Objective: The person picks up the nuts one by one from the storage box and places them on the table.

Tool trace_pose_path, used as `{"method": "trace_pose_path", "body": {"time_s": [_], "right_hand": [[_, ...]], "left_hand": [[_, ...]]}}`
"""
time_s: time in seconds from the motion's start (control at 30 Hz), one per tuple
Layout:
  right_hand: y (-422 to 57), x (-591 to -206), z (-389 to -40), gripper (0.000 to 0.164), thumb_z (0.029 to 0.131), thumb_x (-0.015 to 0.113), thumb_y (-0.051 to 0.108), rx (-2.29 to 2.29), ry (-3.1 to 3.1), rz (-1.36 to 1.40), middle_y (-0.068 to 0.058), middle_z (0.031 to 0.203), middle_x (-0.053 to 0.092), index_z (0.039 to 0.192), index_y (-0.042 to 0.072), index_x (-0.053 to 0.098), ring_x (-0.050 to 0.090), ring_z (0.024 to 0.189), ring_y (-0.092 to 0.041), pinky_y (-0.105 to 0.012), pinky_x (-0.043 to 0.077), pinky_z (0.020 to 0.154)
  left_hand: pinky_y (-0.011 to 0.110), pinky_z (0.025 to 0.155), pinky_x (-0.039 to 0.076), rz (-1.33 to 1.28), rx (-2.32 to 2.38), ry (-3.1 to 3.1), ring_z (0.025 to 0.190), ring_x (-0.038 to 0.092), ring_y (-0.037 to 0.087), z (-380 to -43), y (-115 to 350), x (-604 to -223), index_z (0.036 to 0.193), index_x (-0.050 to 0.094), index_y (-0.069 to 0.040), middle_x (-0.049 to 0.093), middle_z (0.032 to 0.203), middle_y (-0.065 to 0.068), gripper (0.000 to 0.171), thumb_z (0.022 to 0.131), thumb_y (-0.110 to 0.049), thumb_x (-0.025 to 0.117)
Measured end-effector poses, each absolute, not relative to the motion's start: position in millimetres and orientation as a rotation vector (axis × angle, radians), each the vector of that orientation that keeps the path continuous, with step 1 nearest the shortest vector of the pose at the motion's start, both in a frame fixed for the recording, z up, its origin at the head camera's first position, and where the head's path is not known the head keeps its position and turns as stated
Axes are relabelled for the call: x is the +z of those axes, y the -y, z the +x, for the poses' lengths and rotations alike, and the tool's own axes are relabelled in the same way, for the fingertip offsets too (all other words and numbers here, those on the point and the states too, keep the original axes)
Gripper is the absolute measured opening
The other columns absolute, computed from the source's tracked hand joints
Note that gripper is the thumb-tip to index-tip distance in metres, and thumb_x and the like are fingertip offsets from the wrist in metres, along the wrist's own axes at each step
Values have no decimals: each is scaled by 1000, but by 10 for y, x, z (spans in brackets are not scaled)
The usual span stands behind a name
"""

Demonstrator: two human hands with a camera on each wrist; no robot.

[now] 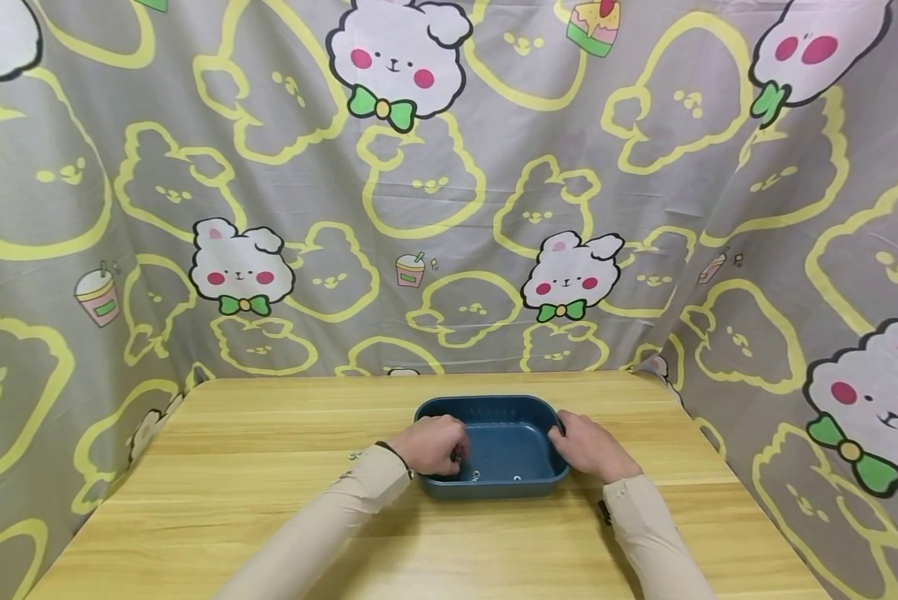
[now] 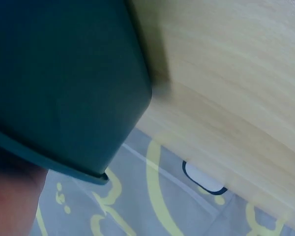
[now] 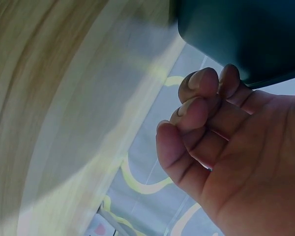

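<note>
A blue plastic bin [image 1: 494, 492] with rounded corners stands on the wooden table. My left hand [image 1: 435, 444] reaches over its left rim, fingers curled downward inside; a small dark spot shows by the fingertips, and I cannot tell whether they hold anything. In the left wrist view the bin's outer wall [image 2: 73, 83] fills the upper left, hiding the fingers. At the right rim, my right hand [image 1: 589, 446] holds the bin, thumb over the edge and bent fingers [image 3: 187, 152] outside. Small shiny ring-like pieces [image 1: 476, 474] lie on the bin's floor near the front wall.
A few similar small pieces [image 1: 354, 455] lie on the table [image 1: 268, 425] left of the bin. Behind and beside the table hangs a grey curtain [image 1: 433, 317] with cartoon animals. A dark object [image 1: 604, 512] shows by the right sleeve.
</note>
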State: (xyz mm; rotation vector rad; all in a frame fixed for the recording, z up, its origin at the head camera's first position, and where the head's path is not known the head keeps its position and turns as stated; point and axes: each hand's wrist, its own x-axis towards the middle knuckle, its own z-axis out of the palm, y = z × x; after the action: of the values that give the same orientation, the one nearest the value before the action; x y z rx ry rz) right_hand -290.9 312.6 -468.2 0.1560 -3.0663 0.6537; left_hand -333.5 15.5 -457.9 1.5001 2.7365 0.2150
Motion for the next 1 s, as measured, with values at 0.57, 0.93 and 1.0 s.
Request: {"method": "trace_pose_path", "body": {"time_s": [0.57,0.93,1.0], "right_hand": [[-3143,-4730,-2952,21,100,54,22,404,3002,209,-9,90,68,98,6,67,59,84,-26,-47,50,81],[-3123,-4715,-2910,25,98,57,25,224,2936,220,-13,100,69,104,3,68,56,94,-34,-54,46,86],[-3122,-4710,-2903,25,98,57,24,211,2918,226,-13,98,69,104,2,68,57,93,-35,-54,46,85]], "left_hand": [[25,72,55,1470,214,-2783,82,62,8,-3361,46,-4447,91,79,-14,70,89,-3,10,81,-14,77],[25,74,55,1434,309,-2819,81,62,9,-3356,248,-4361,91,80,-11,70,89,-1,11,81,-12,75],[26,74,55,1411,316,-2826,82,62,9,-3359,277,-4345,93,80,-11,70,91,-1,12,83,-13,75]]}}
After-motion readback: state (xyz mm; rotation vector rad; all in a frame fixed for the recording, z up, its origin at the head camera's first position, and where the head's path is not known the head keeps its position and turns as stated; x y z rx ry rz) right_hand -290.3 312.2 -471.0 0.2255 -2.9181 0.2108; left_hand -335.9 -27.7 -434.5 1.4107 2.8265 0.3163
